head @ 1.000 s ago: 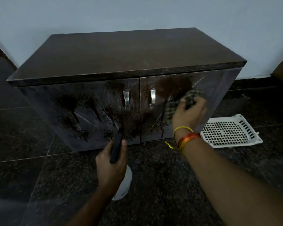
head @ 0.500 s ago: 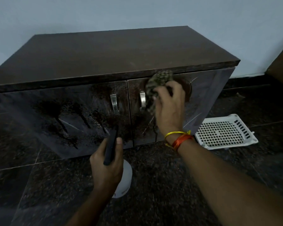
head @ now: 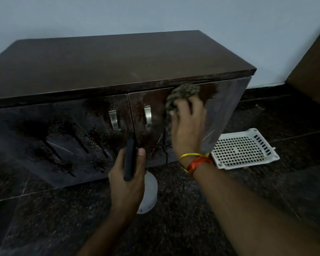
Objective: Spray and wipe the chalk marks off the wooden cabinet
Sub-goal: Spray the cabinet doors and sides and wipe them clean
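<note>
A: Where is the cloth (head: 183,93)?

B: Bunched against the upper right door of the cabinet (head: 118,60), pressed there by the right hand (head: 187,126), fingers curled round it.

A: Handling properties?

B: Likely soft and light; best gripped as a wad. The wet door probably runs slick.

A: The other hand?

B: The left hand (head: 127,174) grips the spray bottle (head: 148,191), low, near the floor. A white tray (head: 244,148) lies right.

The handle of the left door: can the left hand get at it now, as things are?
Probably not freely. The left hand grips the spray bottle, so its fingers are busy. The way to the left door handle looks open, with nothing between them, but the hand would first have to put the bottle down.
</note>
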`<action>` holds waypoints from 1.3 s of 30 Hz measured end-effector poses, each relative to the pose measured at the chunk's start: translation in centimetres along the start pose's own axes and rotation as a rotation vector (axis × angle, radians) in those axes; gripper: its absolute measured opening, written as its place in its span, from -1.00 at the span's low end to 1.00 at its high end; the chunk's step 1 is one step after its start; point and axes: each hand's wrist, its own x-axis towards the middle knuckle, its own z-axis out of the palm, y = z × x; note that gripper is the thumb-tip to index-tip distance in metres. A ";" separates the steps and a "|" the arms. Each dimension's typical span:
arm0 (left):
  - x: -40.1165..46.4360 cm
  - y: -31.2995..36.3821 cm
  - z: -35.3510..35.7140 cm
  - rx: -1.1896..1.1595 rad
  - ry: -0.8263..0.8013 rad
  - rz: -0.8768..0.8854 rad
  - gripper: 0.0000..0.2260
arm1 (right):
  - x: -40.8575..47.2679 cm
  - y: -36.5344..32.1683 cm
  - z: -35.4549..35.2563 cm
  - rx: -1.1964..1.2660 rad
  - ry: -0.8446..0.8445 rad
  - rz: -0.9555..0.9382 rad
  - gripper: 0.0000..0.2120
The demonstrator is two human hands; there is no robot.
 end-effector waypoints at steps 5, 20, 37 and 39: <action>0.4 0.2 1.2 -0.058 -0.062 -0.036 -0.81 | 2.3 4.0 -2.0 -0.131 0.030 -0.013 -0.78; 0.5 0.7 2.9 -0.050 -0.116 -0.004 -0.74 | 1.8 2.8 -1.3 0.009 0.027 -0.001 -0.69; 0.3 0.4 2.3 -0.107 -0.160 -0.028 -0.76 | 1.0 10.1 -1.6 0.034 0.079 0.406 -0.80; 0.3 0.4 2.4 -0.097 -0.171 -0.035 -0.81 | 1.8 9.6 -2.1 0.056 0.122 0.405 -0.77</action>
